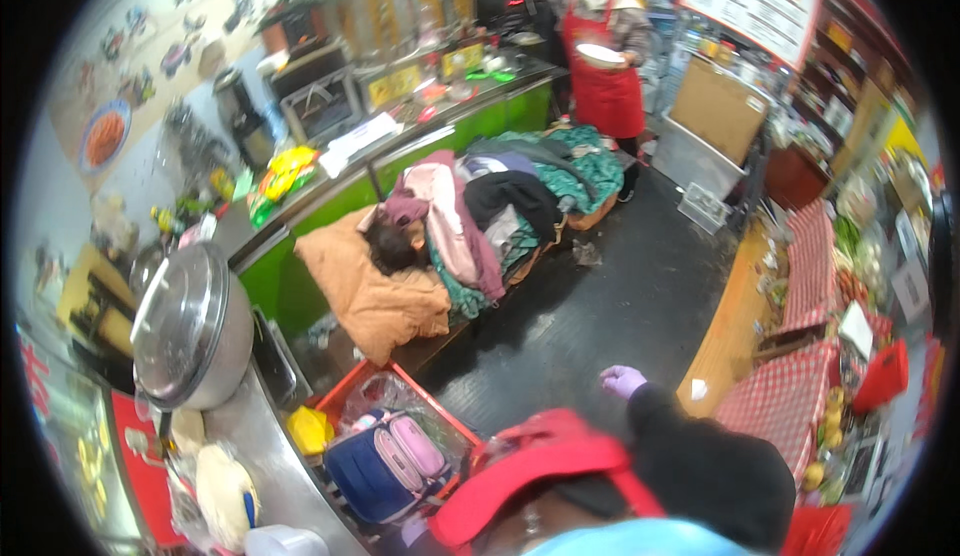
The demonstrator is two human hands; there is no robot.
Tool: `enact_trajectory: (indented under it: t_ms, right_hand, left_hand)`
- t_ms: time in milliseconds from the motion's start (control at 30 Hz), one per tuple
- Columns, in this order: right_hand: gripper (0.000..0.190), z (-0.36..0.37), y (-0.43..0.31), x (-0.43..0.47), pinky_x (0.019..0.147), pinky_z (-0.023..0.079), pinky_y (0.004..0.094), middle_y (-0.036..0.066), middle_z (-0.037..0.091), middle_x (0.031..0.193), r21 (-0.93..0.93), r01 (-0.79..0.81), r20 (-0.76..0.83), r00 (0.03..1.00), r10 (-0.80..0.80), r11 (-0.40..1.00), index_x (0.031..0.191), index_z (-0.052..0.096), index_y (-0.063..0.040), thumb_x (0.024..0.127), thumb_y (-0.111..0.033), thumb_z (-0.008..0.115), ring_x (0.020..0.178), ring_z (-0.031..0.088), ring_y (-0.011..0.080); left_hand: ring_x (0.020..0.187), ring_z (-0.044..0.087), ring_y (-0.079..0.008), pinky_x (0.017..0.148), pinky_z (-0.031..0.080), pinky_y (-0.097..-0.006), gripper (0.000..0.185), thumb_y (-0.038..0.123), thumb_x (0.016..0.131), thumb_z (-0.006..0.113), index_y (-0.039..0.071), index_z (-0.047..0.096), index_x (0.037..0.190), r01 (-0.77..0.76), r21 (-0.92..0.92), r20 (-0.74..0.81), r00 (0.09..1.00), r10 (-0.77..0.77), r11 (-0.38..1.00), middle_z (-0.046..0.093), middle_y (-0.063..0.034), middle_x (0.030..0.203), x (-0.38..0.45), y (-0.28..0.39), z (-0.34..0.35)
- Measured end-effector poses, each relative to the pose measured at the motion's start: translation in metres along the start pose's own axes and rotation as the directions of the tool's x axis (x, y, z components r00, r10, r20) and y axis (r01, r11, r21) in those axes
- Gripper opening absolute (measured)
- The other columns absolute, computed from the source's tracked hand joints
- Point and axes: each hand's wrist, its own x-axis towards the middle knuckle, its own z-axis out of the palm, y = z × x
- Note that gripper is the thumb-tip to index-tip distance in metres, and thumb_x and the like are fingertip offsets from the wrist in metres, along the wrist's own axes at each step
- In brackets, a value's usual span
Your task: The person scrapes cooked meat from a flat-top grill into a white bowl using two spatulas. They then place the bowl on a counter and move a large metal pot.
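My right hand (622, 381), in a lavender glove, hangs over the dark floor with its fingers curled and nothing visible in it. Beside my red apron (540, 466), only a lavender patch of my left hand (414, 530) shows at the bottom; its fingers are hidden. Near it, a navy and pink backpack (382, 462) rests on a red crate (431, 391) holding clear plastic. A yellow plastic bag (310, 430) lies to its left. Ahead, a person (397, 245) lies on an orange pillow (367, 278) under jackets and a green patterned blanket (592, 162).
At the back, a person in a red apron (604, 98) holds a white bowl (600, 56). A green-fronted counter (300, 263) runs along the left, near a large lidded pot (187, 331) on a steel counter (277, 458). Checked cloths (780, 398) and vegetables line the right.
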Motion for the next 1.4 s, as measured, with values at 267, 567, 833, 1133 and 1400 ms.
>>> enact_trajectory:
  t_ms: [267, 567, 833, 1133, 1400]
  right_hand:
    - [0.023, 0.048, -0.155, 0.261, 0.081, 0.049, 0.0321, 0.01, 0.067, 0.095, -0.116, 0.575, 0.37, 0.782, -0.502, 0.81, 0.105, 0.064, -0.004, 0.084, -0.015, 0.061, 0.087, 0.063, 0.0201]
    - [0.034, 0.215, -0.37, 0.35, 0.079, 0.046, 0.026, 0.004, 0.064, 0.104, 0.23, 0.438, 0.866, 0.315, -0.388, 0.869, 0.122, 0.055, -0.004, 0.093, -0.021, 0.057, 0.093, 0.061, 0.0133]
    - [0.033, 0.371, -0.396, 0.3, 0.083, 0.045, 0.0257, 0.002, 0.063, 0.104, 0.2, 0.484, 0.963, 0.064, -0.263, 0.852, 0.123, 0.055, -0.007, 0.094, -0.021, 0.052, 0.094, 0.06, 0.0125]
    - [0.039, 0.574, -0.383, 0.244, 0.091, 0.045, 0.0285, 0.012, 0.064, 0.111, 0.245, 0.615, 0.946, 0.019, -0.325, 0.749, 0.124, 0.053, -0.003, 0.092, -0.024, 0.057, 0.102, 0.059, 0.0192]
    - [0.071, 0.685, -0.391, 0.165, 0.075, 0.052, 0.032, 0.018, 0.062, 0.106, 0.188, 0.541, 0.944, 0.131, -0.302, 0.82, 0.138, 0.032, 0.004, 0.086, -0.035, 0.062, 0.089, 0.063, 0.0232]
  left_hand:
    - [0.069, 0.054, -0.0154, 0.061, 0.042, -0.0252, 0.027, 0.02, 0.088, 0.056, 0.003, 0.063, 0.108, -0.326, -0.31, -0.596, 0.798, 0.084, 0.893, 0.062, -0.0082, 0.081, -0.048, 0.025, -0.054]
    - [0.094, 0.061, -0.0194, 0.08, 0.047, -0.025, 0.04, -0.006, 0.086, 0.044, -0.001, 0.053, 0.125, -0.602, 0.033, -0.999, 0.002, 0.042, 0.798, 0.062, -0.016, 0.108, -0.133, 0.097, 0.002]
    - [0.104, 0.06, -0.0215, 0.094, 0.045, -0.0319, 0.028, -0.007, 0.086, 0.044, -0.003, 0.06, 0.108, -0.386, 0.294, -0.954, -0.168, 0.246, 0.874, 0.063, -0.0134, 0.111, -0.1, 0.147, -0.024]
    - [0.127, 0.04, -0.0358, 0.105, 0.034, -0.0423, 0.073, 0.013, 0.074, 0.071, 0.012, 0.039, 0.14, 0.214, 0.701, -0.713, 0.197, 0.673, 0.68, 0.041, -0.018, 0.139, -0.03, 0.248, -0.08]
    - [0.132, 0.033, -0.0349, 0.109, 0.025, -0.0475, 0.087, 0.03, 0.071, 0.074, 0.012, 0.031, 0.144, 0.373, 0.697, -0.716, 0.319, 0.621, 0.612, 0.036, -0.0157, 0.143, -0.014, 0.257, -0.121]
